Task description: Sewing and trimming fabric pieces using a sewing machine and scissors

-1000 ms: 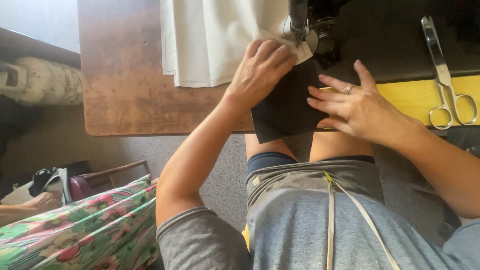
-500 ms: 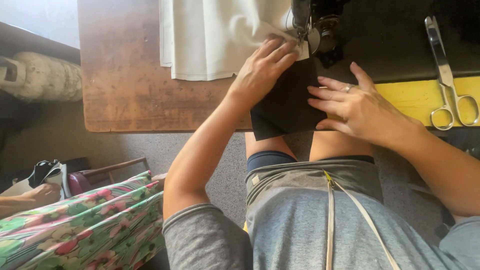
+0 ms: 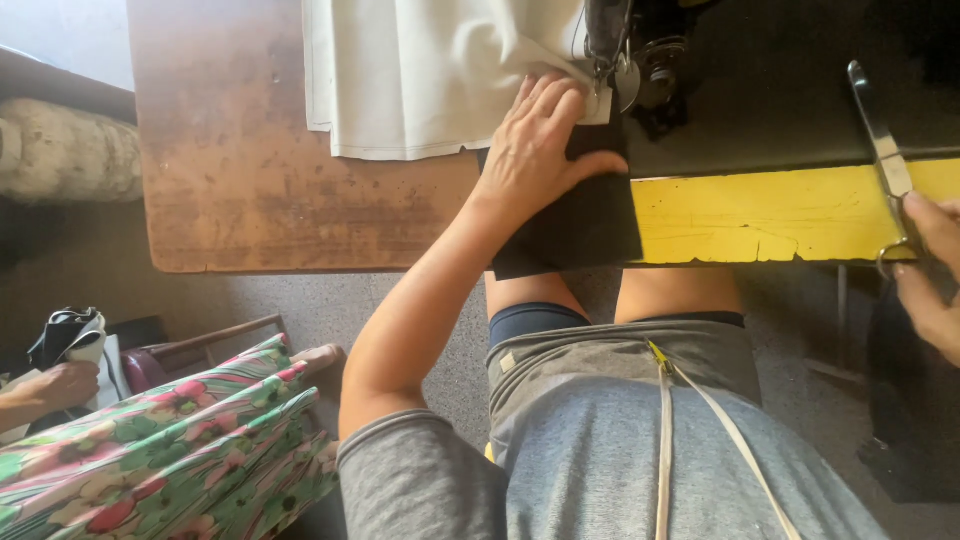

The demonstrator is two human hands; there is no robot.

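Note:
My left hand (image 3: 535, 150) lies flat on a black fabric piece (image 3: 580, 225), its fingertips on the white fabric (image 3: 430, 70) right beside the sewing machine's presser foot (image 3: 610, 60). The black piece hangs over the table's front edge above my knees. At the right frame edge my right hand (image 3: 930, 270) curls its fingers round the handles of metal scissors (image 3: 880, 140), which lie on the dark machine bed with the blades pointing away from me. Part of this hand is cut off by the frame.
The worn wooden table (image 3: 230, 180) runs to the left, with a yellow strip (image 3: 760, 210) along its front edge on the right. Floral cloth (image 3: 170, 450) lies at lower left. Another person's hand (image 3: 45, 390) shows beside a black-and-white object (image 3: 70, 335).
My right hand has left the black fabric and gone right to the scissors' handles. My left hand stays pressed on the fabric at the needle.

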